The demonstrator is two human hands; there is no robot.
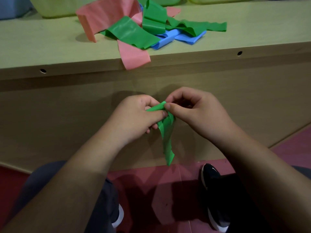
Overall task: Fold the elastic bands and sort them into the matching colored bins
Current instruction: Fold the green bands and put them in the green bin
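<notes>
Head view: left hand [139, 115] and right hand [193, 111] pinch one green band [166, 137] at its top.
Thumbs nearly touching, both curl fingers onto its bunched upper end; from this grip the long axis hangs straight down, tail free. The left hand's lower fingers sit nearer the hanging part. The unsorted pile [131, 32] lies up beyond the grip on the table [235, 39], bins [55, 7] farther still.

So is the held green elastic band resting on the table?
No, the left hand and right hand pinch the green elastic band below the wooden tabletop, its end dangling.
</notes>
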